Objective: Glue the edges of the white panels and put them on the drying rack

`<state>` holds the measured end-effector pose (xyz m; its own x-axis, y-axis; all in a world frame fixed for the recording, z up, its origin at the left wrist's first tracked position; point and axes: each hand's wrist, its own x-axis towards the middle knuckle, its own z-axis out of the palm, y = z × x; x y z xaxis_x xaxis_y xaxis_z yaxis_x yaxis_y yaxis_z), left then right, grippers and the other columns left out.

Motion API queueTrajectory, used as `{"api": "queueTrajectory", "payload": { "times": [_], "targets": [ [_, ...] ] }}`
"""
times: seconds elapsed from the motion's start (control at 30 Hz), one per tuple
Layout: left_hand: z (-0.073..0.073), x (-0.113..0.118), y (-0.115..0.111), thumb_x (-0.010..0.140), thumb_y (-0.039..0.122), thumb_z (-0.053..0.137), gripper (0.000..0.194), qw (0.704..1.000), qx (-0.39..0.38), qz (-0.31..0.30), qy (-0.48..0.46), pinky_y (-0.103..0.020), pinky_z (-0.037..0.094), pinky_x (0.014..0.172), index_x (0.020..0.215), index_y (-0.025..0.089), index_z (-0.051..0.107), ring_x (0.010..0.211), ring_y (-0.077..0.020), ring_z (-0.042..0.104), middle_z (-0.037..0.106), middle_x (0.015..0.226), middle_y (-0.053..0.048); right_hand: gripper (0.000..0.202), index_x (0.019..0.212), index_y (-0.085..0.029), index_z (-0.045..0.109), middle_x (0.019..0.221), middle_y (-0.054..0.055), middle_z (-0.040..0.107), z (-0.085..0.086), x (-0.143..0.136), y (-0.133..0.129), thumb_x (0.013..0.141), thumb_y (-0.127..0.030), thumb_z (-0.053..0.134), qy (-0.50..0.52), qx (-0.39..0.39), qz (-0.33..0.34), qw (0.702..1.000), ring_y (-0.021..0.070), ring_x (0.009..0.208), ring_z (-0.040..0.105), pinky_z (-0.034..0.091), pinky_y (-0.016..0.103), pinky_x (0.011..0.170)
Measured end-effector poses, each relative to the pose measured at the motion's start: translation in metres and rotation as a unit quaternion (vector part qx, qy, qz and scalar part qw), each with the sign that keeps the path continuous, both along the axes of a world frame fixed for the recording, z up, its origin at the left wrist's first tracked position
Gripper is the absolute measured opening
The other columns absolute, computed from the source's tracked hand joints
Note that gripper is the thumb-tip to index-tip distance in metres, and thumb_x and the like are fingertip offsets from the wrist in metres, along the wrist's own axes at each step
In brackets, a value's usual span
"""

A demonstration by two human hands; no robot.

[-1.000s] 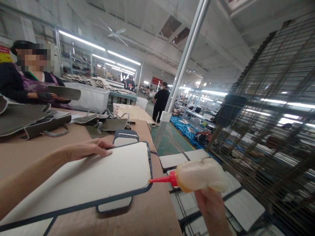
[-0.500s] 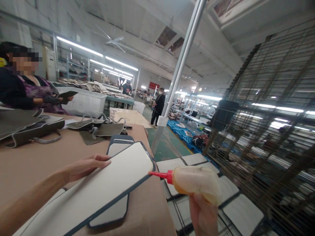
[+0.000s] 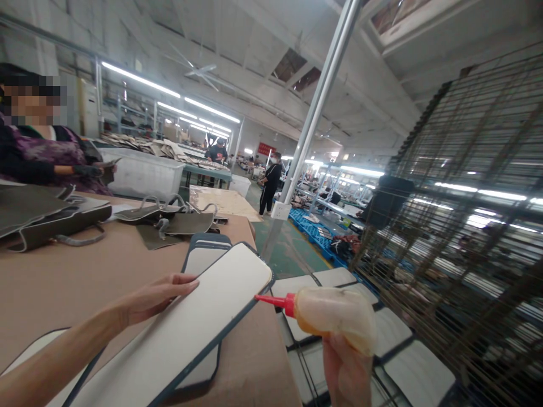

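Observation:
My left hand [image 3: 163, 294] is closed on the upper edge of a long white panel [image 3: 199, 319] with dark blue borders and rounded corners. The panel is tilted above the table. In my right hand [image 3: 345, 367] is a translucent glue bottle [image 3: 335, 316] with amber liquid inside, held on its side. Its red nozzle [image 3: 271, 301] points left, with the tip at the panel's lower right edge near the rounded end. Similar panels [image 3: 201, 259] lie beneath and behind the held one. Another panel [image 3: 38, 353] is partly hidden under my left forearm.
Dark olive leather pieces with handles [image 3: 63, 223] lie at the table's [image 3: 51, 282] far left. A co-worker [image 3: 46, 147] stands behind them. More white panels [image 3: 418, 367] rest on a rack at right, beside a tall wire rack [image 3: 479, 226]. A metal post [image 3: 311, 118] rises beyond the table.
The panel and my left hand have shifted slightly right, so the nozzle tip now meets the edge farther from the rounded end. The co-worker has lowered the dark piece.

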<state>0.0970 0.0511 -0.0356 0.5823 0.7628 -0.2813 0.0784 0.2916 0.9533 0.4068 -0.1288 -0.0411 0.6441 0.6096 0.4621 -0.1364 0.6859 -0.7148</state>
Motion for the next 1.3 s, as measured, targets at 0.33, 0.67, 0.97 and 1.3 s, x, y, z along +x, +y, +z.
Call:
{"api": "queueTrajectory", "payload": {
  "times": [0.33,0.67,0.97,1.3],
  "targets": [
    [0.006,0.005,-0.007,0.061,0.051,0.082,0.044,1.0,-0.007,0.012,-0.006,-0.022,0.055,0.062,0.094,0.023,0.078,0.076,-0.0203,0.072,0.079,0.088,-0.003,0.054,0.118,-0.036,0.061,0.111,-0.005,0.073,0.011,-0.017,-0.003,0.069,-0.023,0.081,0.009,-0.046,0.018,0.999,0.0146,0.092,0.07,0.054,0.022,0.084],
    [0.014,0.013,-0.005,0.057,0.051,0.085,0.043,0.999,-0.029,0.024,-0.007,-0.018,0.052,0.054,0.09,0.024,0.079,0.069,-0.0163,0.07,0.079,0.08,0.0,0.067,0.123,-0.034,0.06,0.107,-0.005,0.075,0.002,-0.012,0.003,0.062,-0.018,0.084,0.067,-0.027,0.008,0.997,0.0155,0.094,0.07,0.055,0.021,0.081],
    [0.018,0.021,-0.007,0.053,0.052,0.086,0.045,0.999,-0.036,0.025,-0.018,-0.018,0.051,0.052,0.084,0.02,0.077,0.062,-0.0142,0.068,0.079,0.075,-0.002,0.056,0.113,-0.033,0.066,0.1,-0.006,0.076,0.011,-0.023,0.004,0.063,-0.018,0.084,0.061,-0.024,0.016,0.998,0.0148,0.084,0.072,0.056,0.021,0.08],
    [0.011,0.026,0.001,0.047,0.054,0.088,0.052,0.998,-0.026,0.06,-0.021,-0.018,0.052,0.05,0.082,0.018,0.076,0.062,-0.0148,0.068,0.078,0.075,-0.003,0.052,0.102,-0.032,0.073,0.086,-0.003,0.078,0.016,-0.026,0.01,0.053,-0.024,0.089,0.029,0.001,0.002,1.0,0.0162,0.069,0.073,0.06,0.021,0.068]
  ]
}}
